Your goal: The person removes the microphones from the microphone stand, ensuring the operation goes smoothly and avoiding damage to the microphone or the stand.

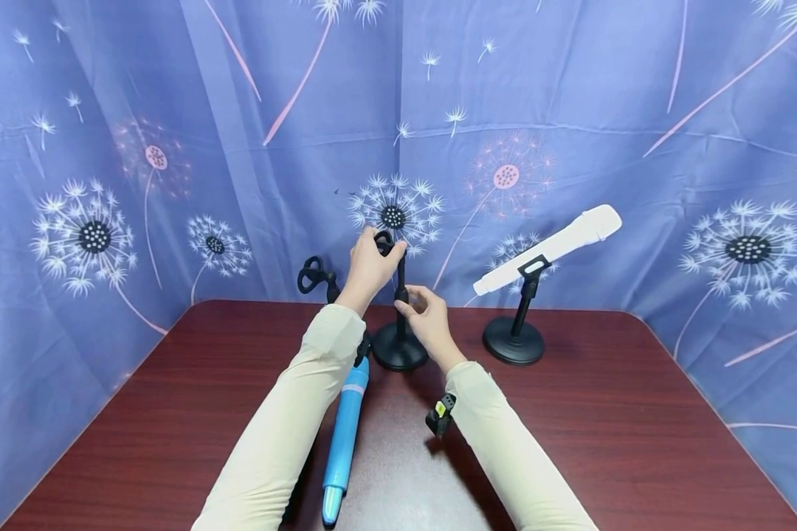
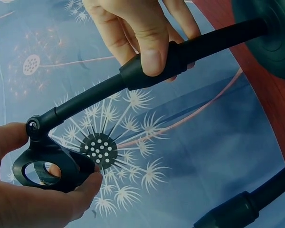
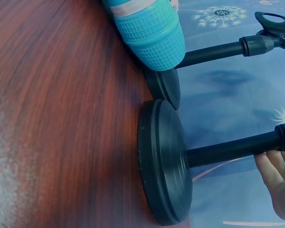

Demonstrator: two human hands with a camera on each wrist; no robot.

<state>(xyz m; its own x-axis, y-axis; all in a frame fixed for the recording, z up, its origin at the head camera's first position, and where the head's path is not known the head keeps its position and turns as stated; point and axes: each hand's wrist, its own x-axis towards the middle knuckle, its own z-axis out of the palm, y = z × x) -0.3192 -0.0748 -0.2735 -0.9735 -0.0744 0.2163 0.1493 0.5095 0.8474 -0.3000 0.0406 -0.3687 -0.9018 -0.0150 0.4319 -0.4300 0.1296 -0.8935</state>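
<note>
A black desktop microphone stand (image 1: 401, 350) stands upright on its round base in the middle of the table. My left hand (image 1: 365, 271) pinches the clip (image 2: 42, 164) at its top between thumb and fingers. Lower down, my right hand (image 1: 428, 324) grips the collar (image 2: 152, 66) partway up the pole, thumb on the near side in the left wrist view. The clip is vacant. Just left stands a second black stand, its clip (image 1: 313, 274) showing past my left arm. A blue microphone (image 1: 347, 431) lies on the table between my forearms, its mesh head toward the stands.
To the right, a white microphone (image 1: 551, 251) sits tilted in the clip of a third stand (image 1: 514, 341). Behind the dark red table (image 1: 611, 420) hangs a blue curtain (image 1: 292, 184) with dandelion prints. A small black camera (image 1: 441, 414) is strapped at my right wrist.
</note>
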